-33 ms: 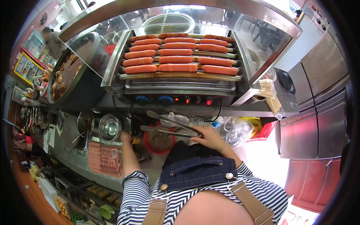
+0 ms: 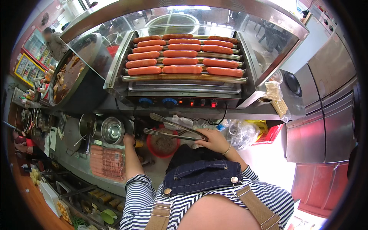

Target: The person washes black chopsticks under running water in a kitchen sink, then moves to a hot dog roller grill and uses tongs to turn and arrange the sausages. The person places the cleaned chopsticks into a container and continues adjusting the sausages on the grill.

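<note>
My right hand [image 2: 214,140] is closed round the handle end of metal tongs [image 2: 174,135], whose two arms stand apart and point left, with nothing between them. At the counter's edge is my left hand [image 2: 129,140], beside a shiny metal pot [image 2: 112,130]; its fingers are mostly hidden. In front of me stands a hot dog roller grill [image 2: 184,86] with a glass cover. Several sausages [image 2: 182,69] lie in three columns across its rollers. On the counter by my left forearm rests a clear flat pack of sausages [image 2: 107,163].
Left of the grill is a large dark pot [image 2: 73,76] of brown food. Below the grill sits a red basin [image 2: 163,143], with plastic bags [image 2: 243,134] to its right. Bagged wooden sticks [image 2: 278,99] stand at the grill's right. A person [image 2: 56,44] is at the far left.
</note>
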The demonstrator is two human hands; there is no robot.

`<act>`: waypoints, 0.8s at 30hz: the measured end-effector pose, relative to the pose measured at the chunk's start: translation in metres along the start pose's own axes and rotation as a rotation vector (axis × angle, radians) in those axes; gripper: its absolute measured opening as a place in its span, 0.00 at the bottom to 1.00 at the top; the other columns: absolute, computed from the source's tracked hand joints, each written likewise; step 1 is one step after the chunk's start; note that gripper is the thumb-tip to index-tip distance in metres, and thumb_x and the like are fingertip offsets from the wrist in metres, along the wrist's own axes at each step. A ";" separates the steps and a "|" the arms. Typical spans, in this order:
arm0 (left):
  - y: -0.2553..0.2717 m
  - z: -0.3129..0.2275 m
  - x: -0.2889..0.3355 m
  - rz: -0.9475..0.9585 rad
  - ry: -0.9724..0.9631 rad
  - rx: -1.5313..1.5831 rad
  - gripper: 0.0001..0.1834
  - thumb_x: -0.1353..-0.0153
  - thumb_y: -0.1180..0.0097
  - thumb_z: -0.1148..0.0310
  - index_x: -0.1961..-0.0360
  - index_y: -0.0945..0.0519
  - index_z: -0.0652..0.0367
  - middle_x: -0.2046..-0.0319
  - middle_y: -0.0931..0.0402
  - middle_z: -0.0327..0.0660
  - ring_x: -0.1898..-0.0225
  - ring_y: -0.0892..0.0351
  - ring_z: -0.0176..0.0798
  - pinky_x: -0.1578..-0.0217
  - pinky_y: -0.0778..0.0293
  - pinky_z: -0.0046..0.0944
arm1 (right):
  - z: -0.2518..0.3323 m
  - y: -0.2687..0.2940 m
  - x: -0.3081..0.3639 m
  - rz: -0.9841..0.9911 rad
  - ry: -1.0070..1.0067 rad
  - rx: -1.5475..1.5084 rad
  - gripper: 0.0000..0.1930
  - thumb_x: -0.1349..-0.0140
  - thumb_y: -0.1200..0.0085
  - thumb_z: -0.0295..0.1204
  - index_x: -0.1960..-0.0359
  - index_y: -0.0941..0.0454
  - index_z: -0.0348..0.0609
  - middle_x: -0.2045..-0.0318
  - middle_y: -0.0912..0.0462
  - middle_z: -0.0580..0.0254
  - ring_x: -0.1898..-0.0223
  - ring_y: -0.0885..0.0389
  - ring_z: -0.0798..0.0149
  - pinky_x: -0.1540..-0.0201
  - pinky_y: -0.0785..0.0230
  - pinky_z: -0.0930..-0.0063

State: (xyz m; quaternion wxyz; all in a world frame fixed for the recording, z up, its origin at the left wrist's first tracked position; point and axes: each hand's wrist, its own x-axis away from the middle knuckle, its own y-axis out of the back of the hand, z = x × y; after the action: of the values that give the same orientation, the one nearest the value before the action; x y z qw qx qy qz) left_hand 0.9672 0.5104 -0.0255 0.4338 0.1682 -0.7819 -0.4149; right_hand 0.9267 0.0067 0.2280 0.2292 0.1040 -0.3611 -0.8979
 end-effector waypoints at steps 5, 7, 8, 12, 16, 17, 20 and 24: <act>-0.006 0.008 -0.014 0.011 -0.029 -0.047 0.24 0.47 0.37 0.59 0.53 0.26 0.63 0.53 0.25 0.55 0.52 0.25 0.57 0.57 0.26 0.50 | -0.003 -0.001 -0.003 0.009 0.006 0.008 0.26 0.46 0.43 0.47 0.49 0.26 0.45 0.72 0.22 0.58 0.71 0.21 0.57 0.68 0.30 0.67; -0.009 0.013 -0.017 -0.014 -0.067 -0.084 0.25 0.48 0.36 0.59 0.54 0.26 0.63 0.54 0.25 0.55 0.52 0.25 0.57 0.56 0.26 0.50 | -0.003 -0.001 -0.004 0.040 -0.011 0.014 0.26 0.46 0.43 0.48 0.49 0.26 0.46 0.73 0.22 0.58 0.71 0.21 0.56 0.68 0.30 0.67; -0.011 0.016 -0.019 -0.010 -0.064 -0.029 0.25 0.49 0.36 0.58 0.54 0.25 0.63 0.54 0.25 0.55 0.52 0.25 0.57 0.56 0.26 0.50 | -0.003 -0.001 -0.005 0.027 0.011 0.000 0.26 0.46 0.43 0.48 0.49 0.26 0.46 0.73 0.22 0.58 0.71 0.21 0.56 0.68 0.30 0.67; -0.024 0.030 -0.036 -0.044 -0.043 0.132 0.26 0.51 0.35 0.57 0.55 0.25 0.62 0.55 0.24 0.55 0.52 0.25 0.57 0.56 0.26 0.49 | -0.002 0.001 -0.006 0.050 0.003 -0.007 0.27 0.46 0.43 0.48 0.49 0.26 0.46 0.73 0.22 0.57 0.72 0.21 0.56 0.69 0.31 0.67; -0.039 0.043 -0.060 -0.168 -0.205 0.191 0.11 0.48 0.41 0.70 0.69 0.29 0.63 0.81 0.28 0.46 0.85 0.28 0.41 0.88 0.32 0.41 | -0.003 0.002 -0.008 0.055 -0.015 -0.003 0.27 0.47 0.42 0.49 0.49 0.26 0.46 0.74 0.22 0.56 0.72 0.21 0.56 0.69 0.30 0.67; -0.041 0.045 -0.064 -0.151 -0.182 0.192 0.11 0.48 0.41 0.70 0.69 0.29 0.63 0.80 0.28 0.46 0.85 0.28 0.41 0.88 0.32 0.41 | -0.003 0.002 -0.008 0.040 -0.007 -0.012 0.27 0.47 0.42 0.49 0.50 0.25 0.46 0.74 0.22 0.56 0.72 0.21 0.56 0.69 0.30 0.67; -0.041 0.047 -0.067 -0.121 -0.157 0.181 0.11 0.47 0.41 0.70 0.69 0.29 0.63 0.79 0.28 0.46 0.84 0.27 0.42 0.88 0.31 0.41 | -0.005 0.002 -0.009 0.019 0.004 -0.027 0.26 0.47 0.41 0.48 0.50 0.25 0.46 0.74 0.21 0.56 0.73 0.21 0.56 0.69 0.30 0.67; -0.033 0.037 -0.048 -0.115 -0.133 0.162 0.11 0.47 0.40 0.70 0.68 0.29 0.63 0.79 0.27 0.46 0.83 0.26 0.42 0.87 0.30 0.41 | -0.006 0.001 -0.011 0.011 0.018 -0.034 0.26 0.47 0.41 0.47 0.51 0.24 0.45 0.74 0.21 0.55 0.74 0.21 0.56 0.69 0.30 0.67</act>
State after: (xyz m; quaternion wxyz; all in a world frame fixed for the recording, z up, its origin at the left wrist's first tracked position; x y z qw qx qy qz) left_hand 0.9608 0.5394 -0.0882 0.3414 0.2193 -0.8290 -0.3848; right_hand 0.9387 0.0076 0.2251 0.2392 0.1061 -0.3441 -0.9017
